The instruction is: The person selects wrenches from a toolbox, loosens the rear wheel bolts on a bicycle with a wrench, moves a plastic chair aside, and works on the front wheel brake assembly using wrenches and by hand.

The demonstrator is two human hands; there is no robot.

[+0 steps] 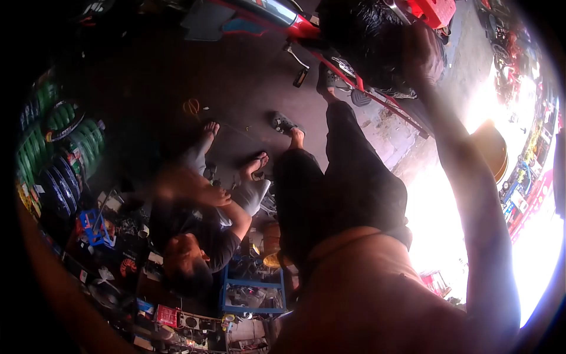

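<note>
My right hand [425, 56] reaches far forward at the top right, its arm stretched out. It looks closed, but shade and blur hide what the fingers hold. Beside it is a bulky black, shiny item [368, 41], like crumpled plastic. A red plastic part [435, 10] and a short silvery piece [398, 10] lie just past the hand. Below the black item runs a red bicycle frame [339, 66], with a crank and pedal [300, 76] sticking out. My left hand does not show.
A seated person [194, 248] with folded arms is on the left. Green-wrapped tyres [88, 144] stand at the far left. Near the person are a blue metal rack [253, 310] and a blue crate [94, 227]. A yellowish round container [490, 150] sits right of my arm, beside strong glare.
</note>
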